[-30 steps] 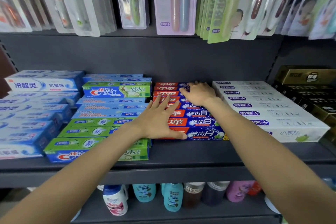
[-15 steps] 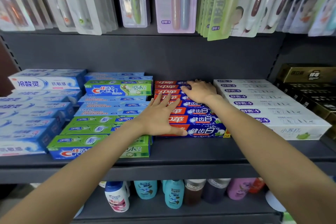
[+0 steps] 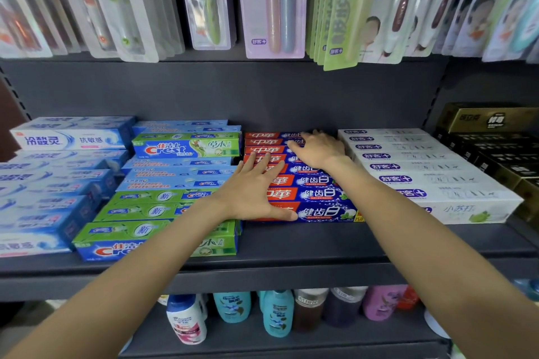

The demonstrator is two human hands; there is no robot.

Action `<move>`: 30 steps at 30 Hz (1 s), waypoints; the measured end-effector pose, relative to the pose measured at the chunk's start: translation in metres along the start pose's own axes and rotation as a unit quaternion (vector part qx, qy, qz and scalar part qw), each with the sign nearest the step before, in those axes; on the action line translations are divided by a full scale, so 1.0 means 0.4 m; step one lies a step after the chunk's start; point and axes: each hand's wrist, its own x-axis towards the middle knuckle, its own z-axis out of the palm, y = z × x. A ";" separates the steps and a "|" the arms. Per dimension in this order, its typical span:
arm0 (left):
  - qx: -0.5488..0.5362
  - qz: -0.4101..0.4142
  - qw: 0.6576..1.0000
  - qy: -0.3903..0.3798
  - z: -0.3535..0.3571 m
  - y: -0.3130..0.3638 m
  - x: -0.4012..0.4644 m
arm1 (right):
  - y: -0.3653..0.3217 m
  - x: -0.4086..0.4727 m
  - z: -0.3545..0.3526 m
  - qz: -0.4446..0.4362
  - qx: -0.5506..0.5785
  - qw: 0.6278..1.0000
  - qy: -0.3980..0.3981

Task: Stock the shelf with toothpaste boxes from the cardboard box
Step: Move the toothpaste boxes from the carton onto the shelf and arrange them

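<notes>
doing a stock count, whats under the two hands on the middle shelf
Both the left hand and right hand rest flat on the red-and-blue toothpaste boxes; anything beneath that top layer is hidden.

Red-and-blue toothpaste boxes (image 3: 313, 194) lie flat in a stepped row on the dark grey shelf (image 3: 306, 242), long sides facing outward, running from the shelf's back panel toward its front edge. They sit between green Crest boxes (image 3: 163, 210) and white boxes (image 3: 431, 181).

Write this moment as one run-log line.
left hand: flat on red-and-blue toothpaste boxes | right hand: flat on rear boxes | shelf: row aligned
</notes>
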 end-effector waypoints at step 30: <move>-0.087 -0.067 0.994 0.007 -0.010 -0.008 0.058 | 0.040 -0.353 -0.011 -0.044 0.053 0.998 0.015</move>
